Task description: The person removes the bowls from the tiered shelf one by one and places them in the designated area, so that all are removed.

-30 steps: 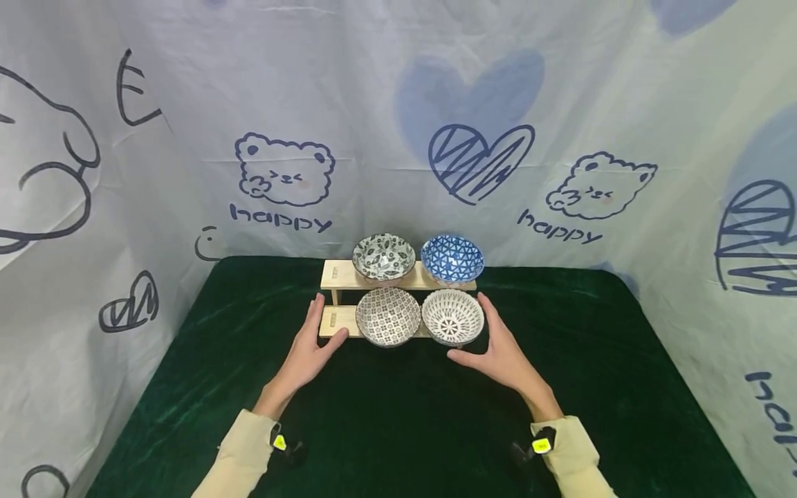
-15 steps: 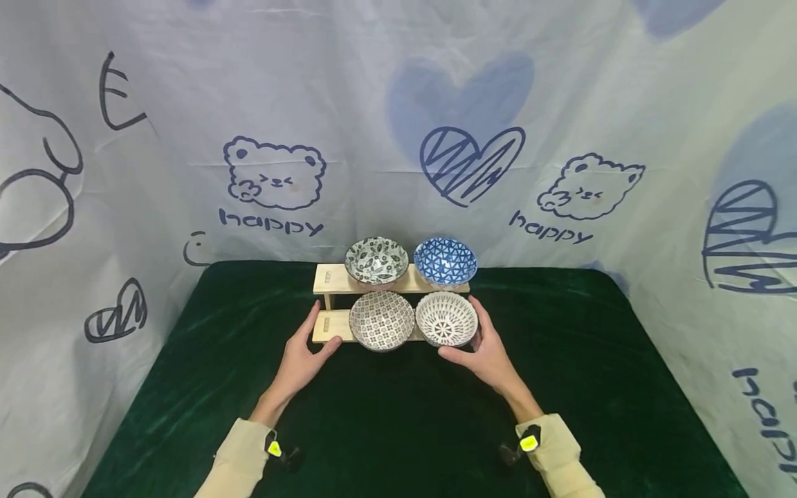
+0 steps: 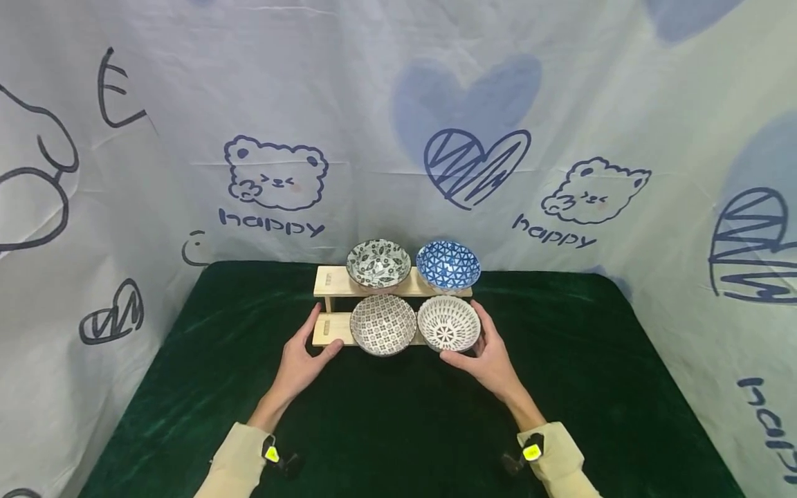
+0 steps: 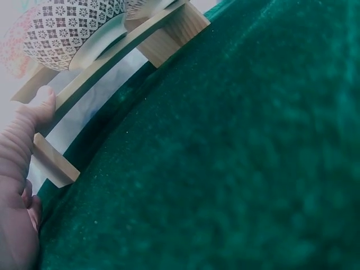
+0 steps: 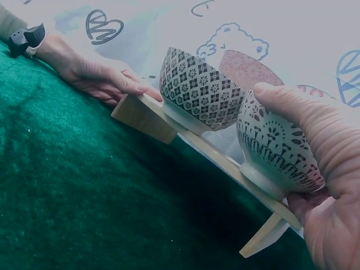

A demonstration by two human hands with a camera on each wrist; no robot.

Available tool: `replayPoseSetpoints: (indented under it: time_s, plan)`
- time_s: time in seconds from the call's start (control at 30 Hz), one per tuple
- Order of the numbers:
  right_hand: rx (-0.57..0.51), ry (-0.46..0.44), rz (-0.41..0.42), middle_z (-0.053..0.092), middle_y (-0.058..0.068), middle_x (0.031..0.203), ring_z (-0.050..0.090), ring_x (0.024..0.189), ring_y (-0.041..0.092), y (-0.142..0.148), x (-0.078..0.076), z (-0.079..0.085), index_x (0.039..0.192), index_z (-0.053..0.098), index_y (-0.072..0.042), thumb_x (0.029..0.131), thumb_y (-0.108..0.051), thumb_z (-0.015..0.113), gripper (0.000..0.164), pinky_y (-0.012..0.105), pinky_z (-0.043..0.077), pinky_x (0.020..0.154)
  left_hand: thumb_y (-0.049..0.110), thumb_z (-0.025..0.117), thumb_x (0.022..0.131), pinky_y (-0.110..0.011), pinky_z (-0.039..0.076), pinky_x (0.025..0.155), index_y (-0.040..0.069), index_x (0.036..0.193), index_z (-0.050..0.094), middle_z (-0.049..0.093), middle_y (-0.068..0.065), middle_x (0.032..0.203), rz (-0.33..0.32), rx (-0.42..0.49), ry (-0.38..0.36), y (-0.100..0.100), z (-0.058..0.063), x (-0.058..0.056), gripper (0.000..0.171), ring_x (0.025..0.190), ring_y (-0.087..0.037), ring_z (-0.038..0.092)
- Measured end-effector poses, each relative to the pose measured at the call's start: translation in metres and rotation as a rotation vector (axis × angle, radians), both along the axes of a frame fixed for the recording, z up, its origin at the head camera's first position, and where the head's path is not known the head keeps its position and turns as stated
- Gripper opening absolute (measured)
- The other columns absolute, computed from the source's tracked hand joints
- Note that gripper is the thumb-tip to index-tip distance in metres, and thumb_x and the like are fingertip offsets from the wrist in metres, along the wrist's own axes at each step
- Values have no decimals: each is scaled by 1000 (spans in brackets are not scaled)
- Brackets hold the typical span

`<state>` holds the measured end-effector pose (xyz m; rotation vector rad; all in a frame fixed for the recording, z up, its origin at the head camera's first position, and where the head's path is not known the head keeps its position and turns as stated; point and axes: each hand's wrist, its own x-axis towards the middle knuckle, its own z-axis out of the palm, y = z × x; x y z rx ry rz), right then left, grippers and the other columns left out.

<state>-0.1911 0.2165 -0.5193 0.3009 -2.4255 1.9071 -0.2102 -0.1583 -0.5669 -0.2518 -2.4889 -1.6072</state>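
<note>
A two-tier wooden rack carries patterned bowls on both steps. My left hand grips the rack's left end, thumb on the lower shelf's front edge; in the left wrist view the other fingers are mostly hidden below. At the right end, my right hand holds the white bowl with black petal marks, thumb by its rim and fingers around its far side near the foot. Beside that bowl sits a brown-and-white checked bowl. The upper step bears a leaf-patterned bowl and a blue triangle-patterned bowl.
Dark green velvet cloth covers the table around the rack. Behind it hangs a pale curtain with bears and hearts. A camera strap is on each wrist, over pale sleeves.
My right hand has drawn in closer around the petal-marked bowl. The left hand stays at the rack's left end. The head view has shifted slightly; the bowls keep their places on the rack.
</note>
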Motion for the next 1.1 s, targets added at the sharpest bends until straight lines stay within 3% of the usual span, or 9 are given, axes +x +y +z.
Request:
replayPoseSetpoints:
  time_s: [0.13, 0.27, 0.4, 0.6, 1.1]
  plan:
    - [-11, 7, 7, 25, 15, 169, 31, 154, 35, -6, 3, -3, 167, 12, -11, 84, -9, 88, 112, 41, 30, 122, 33, 80, 94, -56, 30, 124, 14, 166, 30, 34, -10, 169, -7, -14, -12, -6, -1, 4, 89, 154, -34, 33]
    - [37, -1, 59, 20, 18, 170, 29, 154, 38, -12, 5, -6, 167, 7, -10, 85, -17, 88, 116, 54, 29, 122, 30, 81, 93, -59, 30, 123, 12, 165, 30, 34, -12, 168, 19, -34, -18, -14, -3, 11, 90, 153, -36, 34]
    - [80, 40, 38, 18, 19, 171, 27, 155, 39, -14, 2, -3, 167, 6, -7, 85, -22, 88, 117, 60, 27, 123, 30, 80, 94, -60, 30, 123, 12, 165, 31, 35, -12, 168, 15, -31, 8, -14, -1, 7, 89, 153, -37, 35]
    - [82, 59, -10, 18, 20, 170, 28, 154, 39, -7, 0, 2, 166, 5, -4, 85, -17, 87, 116, 57, 26, 123, 32, 81, 94, -56, 31, 124, 13, 165, 31, 34, -9, 168, -9, -20, 16, -2, 0, -3, 90, 153, -33, 35]
    - [36, 55, -73, 29, 16, 167, 38, 151, 36, -12, 4, 0, 165, 17, -8, 84, -12, 89, 109, 46, 31, 122, 33, 64, 105, -58, 24, 126, 14, 167, 26, 30, -7, 171, -10, -21, -10, -1, -1, 0, 75, 157, -31, 28]
